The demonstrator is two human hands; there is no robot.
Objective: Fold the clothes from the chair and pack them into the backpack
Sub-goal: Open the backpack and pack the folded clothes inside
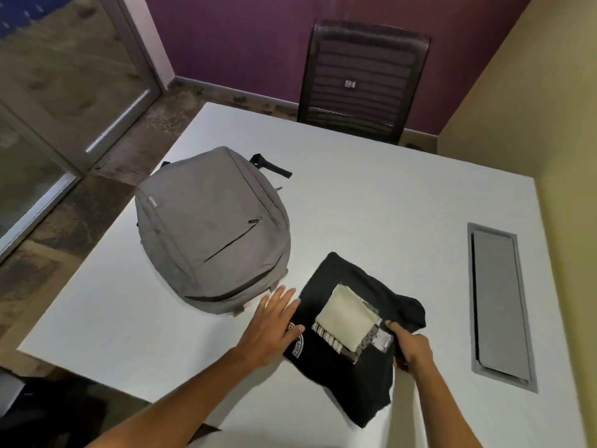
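Observation:
A grey backpack lies flat on the white table, zips closed as far as I can see. To its right lies a folded black garment with a cream patch and printed labels on top. My left hand rests flat, fingers spread, on the garment's left edge, close to the backpack's lower corner. My right hand pinches the garment's right edge, thumb on top and fingers under the cloth.
A black mesh chair stands behind the far edge of the table, with no clothes visible on it. A grey cable hatch is set into the table at the right. Glass partition and floor lie to the left.

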